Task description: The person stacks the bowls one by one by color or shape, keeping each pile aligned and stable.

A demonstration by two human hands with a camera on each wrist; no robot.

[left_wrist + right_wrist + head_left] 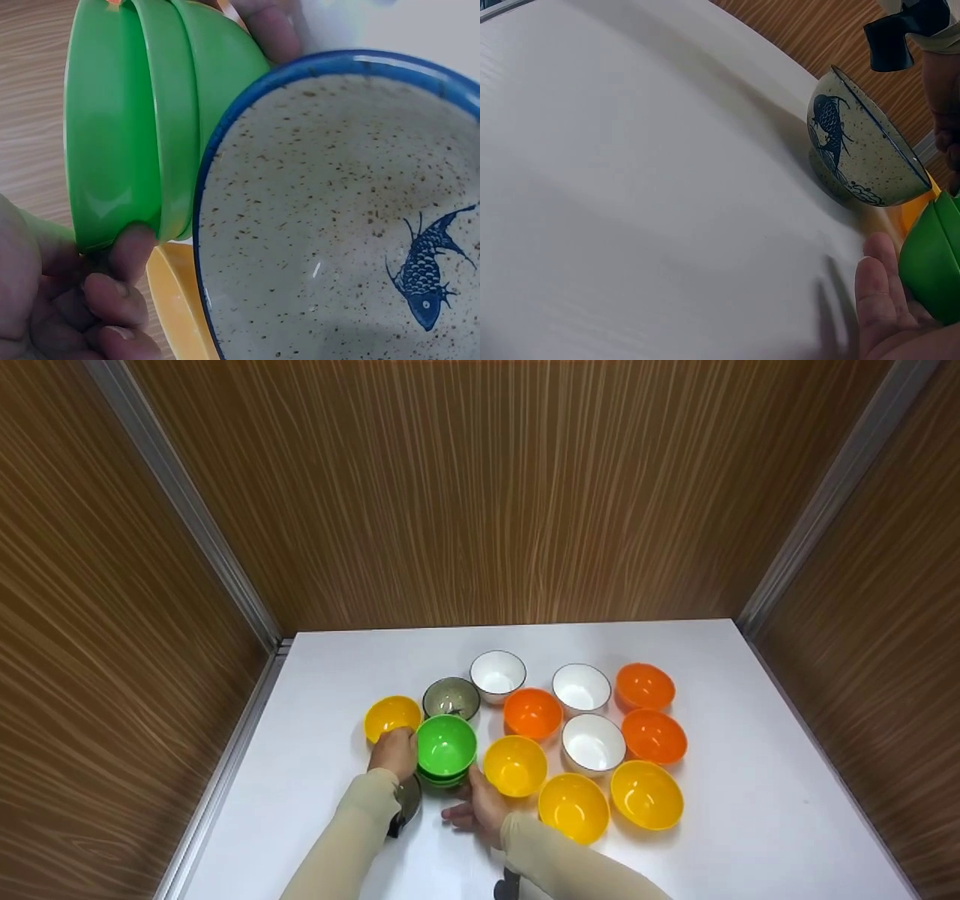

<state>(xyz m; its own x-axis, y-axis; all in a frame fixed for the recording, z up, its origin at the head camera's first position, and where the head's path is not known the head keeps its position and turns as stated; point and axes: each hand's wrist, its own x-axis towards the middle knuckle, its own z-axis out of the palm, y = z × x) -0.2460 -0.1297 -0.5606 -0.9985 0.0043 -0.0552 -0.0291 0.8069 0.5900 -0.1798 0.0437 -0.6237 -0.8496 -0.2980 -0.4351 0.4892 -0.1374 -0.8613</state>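
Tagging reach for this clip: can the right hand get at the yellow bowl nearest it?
Probably yes: no other bowl stands between the right hand and that yellow bowl.

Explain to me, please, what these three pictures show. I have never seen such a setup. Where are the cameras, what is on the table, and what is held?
There is no robot: a person works with two bare hands. The wide picture comes from a camera on the head, looking forward and down; the two close ones come from cameras on the wrists. On the white table are yellow bowls, orange bowls, white bowls and two greyish bowls. The left wrist picture shows a blue fish inside one of them. The left hand grips the stacked green bowls near the top; the right hand touches the stack from the other side.
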